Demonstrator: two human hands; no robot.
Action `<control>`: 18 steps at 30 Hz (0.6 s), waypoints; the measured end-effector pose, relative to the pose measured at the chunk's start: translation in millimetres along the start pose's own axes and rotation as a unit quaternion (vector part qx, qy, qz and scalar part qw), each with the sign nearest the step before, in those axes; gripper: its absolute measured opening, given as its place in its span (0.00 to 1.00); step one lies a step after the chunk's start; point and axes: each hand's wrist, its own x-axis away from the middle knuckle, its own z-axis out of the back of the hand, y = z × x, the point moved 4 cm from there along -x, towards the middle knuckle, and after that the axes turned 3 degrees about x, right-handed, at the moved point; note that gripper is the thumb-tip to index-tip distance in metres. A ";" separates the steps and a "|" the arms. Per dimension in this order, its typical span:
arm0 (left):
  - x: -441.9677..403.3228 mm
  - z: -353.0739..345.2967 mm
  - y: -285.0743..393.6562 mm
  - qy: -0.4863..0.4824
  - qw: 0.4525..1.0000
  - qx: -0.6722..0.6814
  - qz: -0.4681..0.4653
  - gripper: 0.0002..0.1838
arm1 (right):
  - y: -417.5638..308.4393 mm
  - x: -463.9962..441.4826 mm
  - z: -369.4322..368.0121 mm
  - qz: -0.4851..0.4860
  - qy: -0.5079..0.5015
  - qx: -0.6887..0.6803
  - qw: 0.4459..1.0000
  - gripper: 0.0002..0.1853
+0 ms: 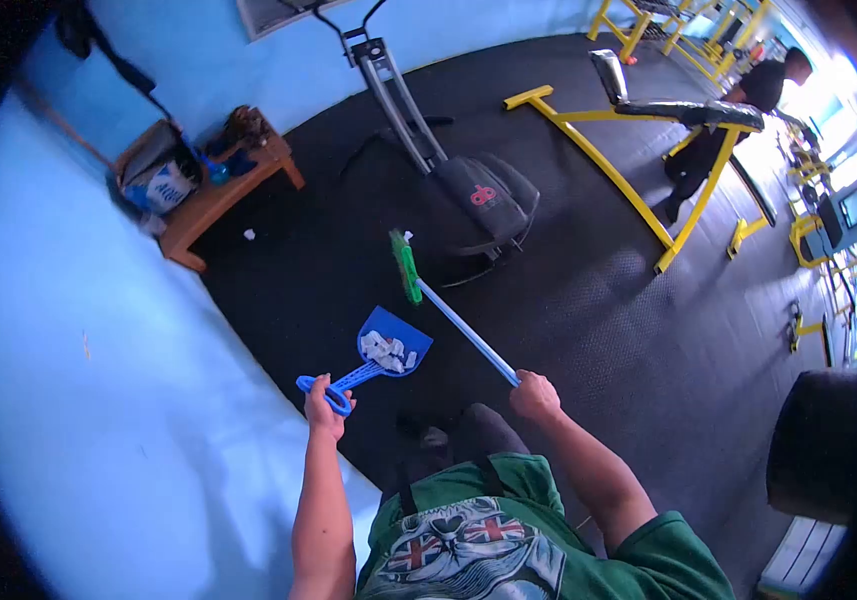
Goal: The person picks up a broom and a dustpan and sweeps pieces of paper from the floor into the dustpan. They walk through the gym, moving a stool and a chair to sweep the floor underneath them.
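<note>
My left hand (324,408) is closed around the looped handle of a blue dustpan (410,337). Several crumpled white paper scraps (384,351) lie in its pan. In my right hand (535,396) is the pale blue pole of a broom (467,331), gripped with closed fingers. The broom's green bristle head (406,268) is beyond the dustpan, apart from it. A small white scrap (408,235) shows beside the far end of the bristles. Another white scrap (249,234) lies on the black floor farther left.
An elliptical machine (483,200) stands ahead. Left of it, by the blue wall (98,380), is a wooden bench (233,195) with bags on it. A yellow-framed weight bench (618,180) stands right, with a person in dark clothing (763,85) behind it.
</note>
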 end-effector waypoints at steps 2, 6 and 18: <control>-22.9 -19.7 28.2 -0.005 0.999 -0.035 -0.013 0.20 | -15.7 -12.9 4.3 0.015 0.053 0.015 0.998 0.19; -65.5 -51.5 66.1 -0.018 0.996 -0.083 -0.006 0.18 | -53.9 -33.0 25.3 0.011 0.089 0.093 0.992 0.15; -197.2 -143.0 143.7 -0.025 0.985 -0.171 0.012 0.21 | -148.5 -181.2 22.8 -0.024 0.124 0.090 0.988 0.20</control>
